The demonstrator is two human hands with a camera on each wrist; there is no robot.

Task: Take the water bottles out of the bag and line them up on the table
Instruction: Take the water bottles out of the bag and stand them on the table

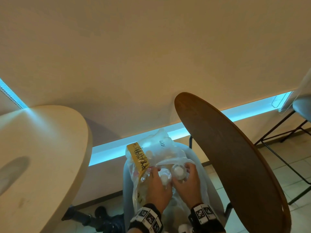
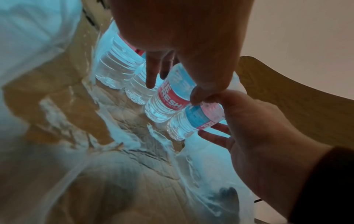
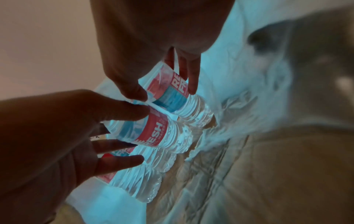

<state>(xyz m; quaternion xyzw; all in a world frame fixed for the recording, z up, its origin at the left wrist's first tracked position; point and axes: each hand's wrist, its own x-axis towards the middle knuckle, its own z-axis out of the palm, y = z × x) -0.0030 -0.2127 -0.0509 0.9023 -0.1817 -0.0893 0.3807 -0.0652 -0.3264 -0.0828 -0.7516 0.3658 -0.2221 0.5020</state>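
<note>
Both reaching down into the clear bag [image 1: 161,148] on the chair seat: left hand [image 1: 157,189] gripping one water bottle [image 3: 153,133], right hand [image 1: 187,184] clamping another bottle [image 3: 178,97], readying a lift toward the table [image 1: 42,148].

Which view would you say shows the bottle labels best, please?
The right wrist view: the red "FRESH" label reads large. The left wrist view shows it smaller; the head view shows only white caps.

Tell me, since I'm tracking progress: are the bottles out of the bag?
Not yet: both hands grip bottles inside the bag.
</note>
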